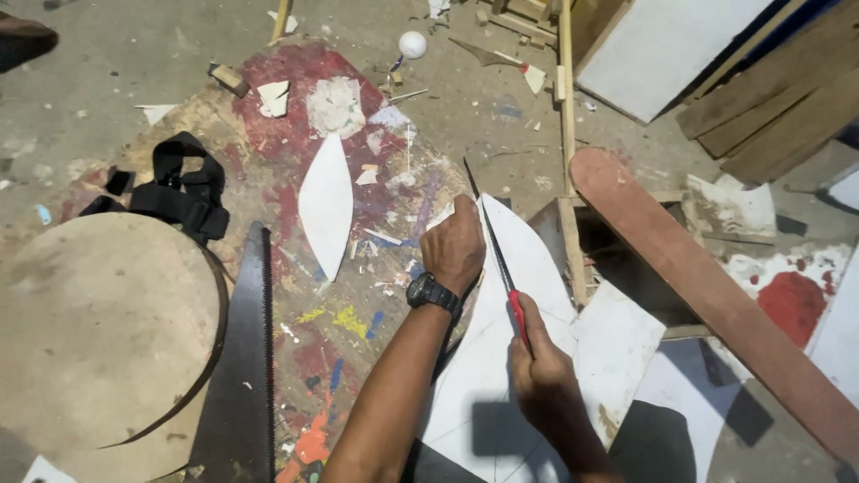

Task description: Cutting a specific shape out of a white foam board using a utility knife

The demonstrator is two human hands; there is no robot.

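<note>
A white foam sheet (483,358) lies on a paint-stained board (295,80). My left hand (455,246), with a black watch on the wrist, presses down on the sheet's upper left edge. My right hand (537,367) grips the red handle of a thin black blade (490,234), a narrow saw or knife. The blade runs up along the sheet, its tip just past my left hand. A leaf-shaped white cutout (326,204) lies to the left on the board.
A large hand saw (243,358) rests against a round wooden disc (98,331) at left, with a black strap (183,192) above it. A reddish plank (707,286), stacked planks (778,98), a white panel (662,49) and a white ball (412,44) lie around.
</note>
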